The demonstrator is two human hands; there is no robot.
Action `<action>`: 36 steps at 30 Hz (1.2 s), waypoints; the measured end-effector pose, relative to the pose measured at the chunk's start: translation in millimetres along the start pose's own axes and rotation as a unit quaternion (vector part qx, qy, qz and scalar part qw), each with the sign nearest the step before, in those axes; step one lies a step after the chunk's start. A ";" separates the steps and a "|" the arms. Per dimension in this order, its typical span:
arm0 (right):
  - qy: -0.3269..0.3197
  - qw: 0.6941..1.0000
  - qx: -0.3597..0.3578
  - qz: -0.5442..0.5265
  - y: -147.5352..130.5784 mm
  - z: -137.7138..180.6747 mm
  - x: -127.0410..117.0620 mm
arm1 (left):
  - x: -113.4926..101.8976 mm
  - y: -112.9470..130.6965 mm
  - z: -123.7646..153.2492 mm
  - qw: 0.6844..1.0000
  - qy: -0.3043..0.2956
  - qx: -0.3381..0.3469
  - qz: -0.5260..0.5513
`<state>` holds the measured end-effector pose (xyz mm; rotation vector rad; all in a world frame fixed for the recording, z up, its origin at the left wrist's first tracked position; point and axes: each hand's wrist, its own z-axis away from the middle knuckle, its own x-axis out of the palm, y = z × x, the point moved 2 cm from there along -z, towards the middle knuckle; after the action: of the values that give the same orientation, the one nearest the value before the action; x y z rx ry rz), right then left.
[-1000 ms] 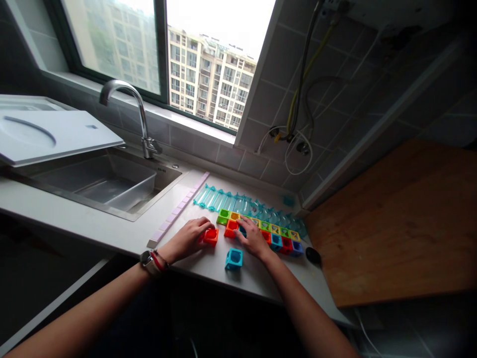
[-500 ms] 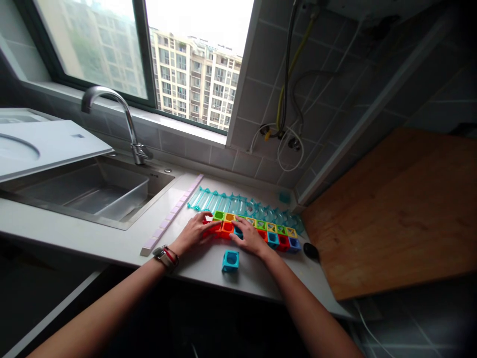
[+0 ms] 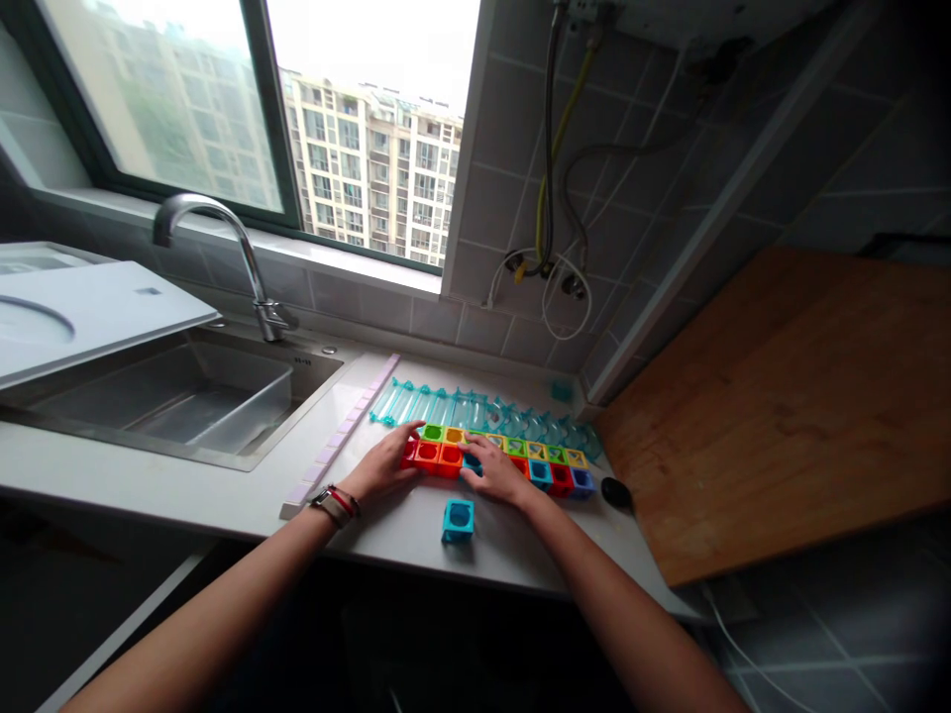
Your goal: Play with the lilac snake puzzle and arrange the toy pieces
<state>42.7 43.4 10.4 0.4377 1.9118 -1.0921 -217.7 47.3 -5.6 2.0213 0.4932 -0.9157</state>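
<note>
Two rows of coloured cube blocks lie side by side on the counter. The front row has red blocks [image 3: 450, 457] at its left and a blue block [image 3: 581, 481] at its right end; the back row is green [image 3: 433, 433] and yellow. My left hand [image 3: 386, 463] is closed around the row's left end, fingers behind and thumb in front of a red block [image 3: 409, 453]. My right hand [image 3: 496, 472] grips a teal block [image 3: 471, 461] mid-row, partly hiding it. A loose teal block [image 3: 459, 520] sits in front of the rows.
Clear teal track pieces [image 3: 438, 404] lie behind the blocks. A pale lilac strip [image 3: 343, 436] lies left of them, beside the sink [image 3: 253, 458] with its faucet [image 3: 249, 257]. A black round object [image 3: 616, 493] and a wooden board [image 3: 780, 426] are at the right.
My left hand has drawn back left from over the red blocks to the row's end, uncovering their tops. My right hand stays at the teal block. The view has shifted slightly.
</note>
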 end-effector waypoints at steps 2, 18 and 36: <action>-0.001 1.000 -0.001 0.002 0.8 -0.4 0.0 | 0.7 0.6 -0.3 1.000 0.000 -0.005 -0.006; 0.016 1.000 0.012 0.006 -1.1 1.9 5.9 | -25.0 21.5 35.0 0.995 0.002 -0.031 -0.096; 0.025 0.999 0.010 0.024 -9.4 5.2 4.8 | -0.4 41.3 45.1 0.954 -0.023 -0.247 -0.168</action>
<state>36.5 33.4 10.1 0.5241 1.9255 -1.0789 -211.3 -13.3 -0.4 1.4814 0.9600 -0.9231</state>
